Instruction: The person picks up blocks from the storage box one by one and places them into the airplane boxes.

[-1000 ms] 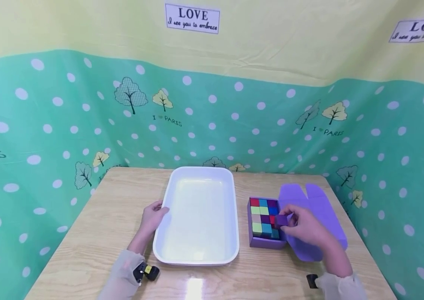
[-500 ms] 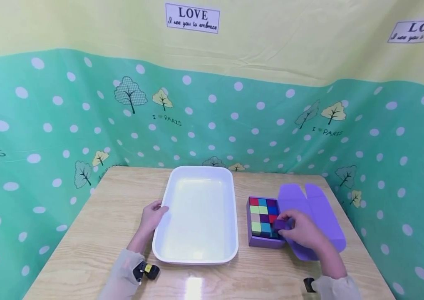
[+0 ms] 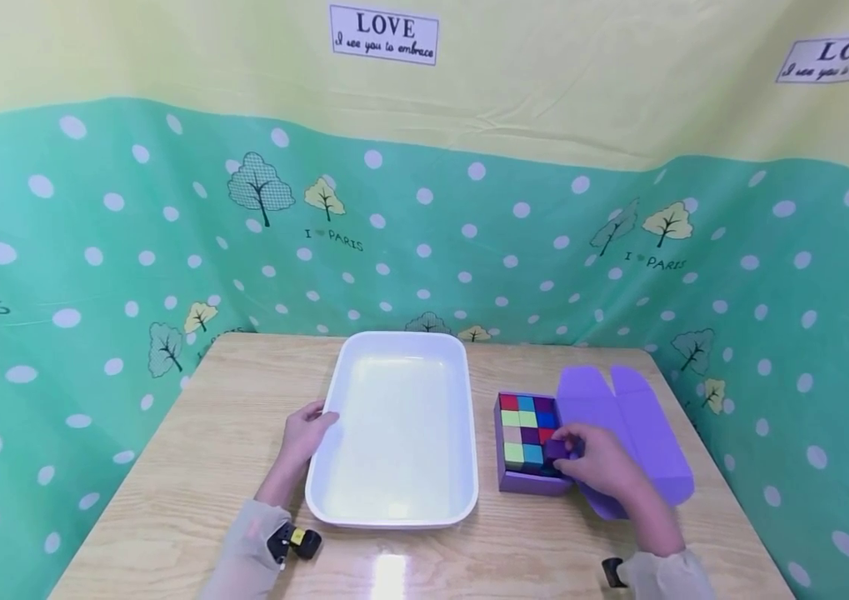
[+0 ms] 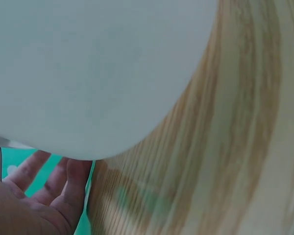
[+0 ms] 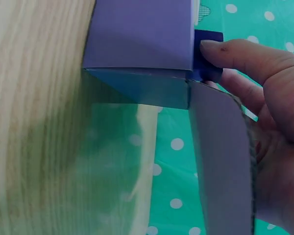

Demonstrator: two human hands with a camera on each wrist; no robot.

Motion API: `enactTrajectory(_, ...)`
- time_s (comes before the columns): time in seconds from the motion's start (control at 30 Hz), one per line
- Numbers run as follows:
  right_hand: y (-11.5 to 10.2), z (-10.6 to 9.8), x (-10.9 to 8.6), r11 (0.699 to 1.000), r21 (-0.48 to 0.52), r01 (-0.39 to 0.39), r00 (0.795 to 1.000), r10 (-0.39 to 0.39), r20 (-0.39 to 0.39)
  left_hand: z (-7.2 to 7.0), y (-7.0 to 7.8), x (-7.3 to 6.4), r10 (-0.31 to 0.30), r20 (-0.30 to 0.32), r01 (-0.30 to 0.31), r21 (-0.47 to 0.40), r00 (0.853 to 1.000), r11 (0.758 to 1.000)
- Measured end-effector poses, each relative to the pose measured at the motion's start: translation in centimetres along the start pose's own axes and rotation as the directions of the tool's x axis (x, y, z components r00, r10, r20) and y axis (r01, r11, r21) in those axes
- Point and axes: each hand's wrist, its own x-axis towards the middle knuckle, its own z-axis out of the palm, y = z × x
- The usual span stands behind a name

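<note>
A white rectangular tray (image 3: 394,508) lies on the table, and my left hand (image 3: 307,432) grips its left rim, thumb over the top edge. In the left wrist view the fingers (image 4: 54,188) reach along the tray's outer side. To the right stands a purple cardboard box (image 3: 532,484) filled with coloured cubes (image 3: 524,427). My right hand (image 3: 604,458) pinches a dark purple cube (image 3: 555,451) over the box's front right corner. In the right wrist view that cube (image 5: 208,61) sticks out past the box edge (image 5: 142,34), between thumb and fingers.
The box's open purple lid (image 3: 649,425) lies flat to its right, partly under my right forearm. Both stand on a wooden table (image 3: 229,400). A green and yellow patterned cloth (image 3: 424,225) hangs close behind and at both sides.
My right hand has brought the purple cube slightly towards the front of the box and lower, near the front right corner. The left hand and tray stay in place.
</note>
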Motion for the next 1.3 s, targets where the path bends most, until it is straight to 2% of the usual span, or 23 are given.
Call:
enactTrajectory(0.2,0.2,0.5,0.1,0.999,-0.036,-0.026,1.0,0.026,0.003,-0.1,-0.2,0.1,0.004,0.03,-0.003,-0.027,1.0,1.0)
enactTrajectory(0.4,0.2,0.8,0.1,0.998,-0.066,-0.016,1.0,0.014,-0.021,0.0,0.0,0.0,-0.005,0.049,0.007,-0.031,0.999,1.0)
enactTrajectory(0.6,0.2,1.3,0.0,0.993,-0.116,-0.03,0.999,0.025,-0.04,0.0,0.0,-0.2,-0.006,0.043,0.007,-0.023,0.999,1.0)
enactTrajectory(0.83,0.2,2.0,0.0,0.99,-0.124,-0.067,0.996,0.06,-0.062,-0.2,0.0,-0.2,-0.011,0.045,0.013,-0.033,0.999,0.999)
enactTrajectory(1.13,-0.8,1.8,-0.2,0.987,-0.143,-0.079,0.996,0.073,-0.041,-0.4,-0.2,-0.1,-0.007,0.049,0.009,-0.047,0.999,0.999)
enactTrajectory(1.3,-2.0,1.9,-1.1,0.979,-0.188,-0.078,0.993,0.061,-0.098,-0.4,-0.3,0.0,-0.003,0.059,0.006,-0.056,0.998,0.998)
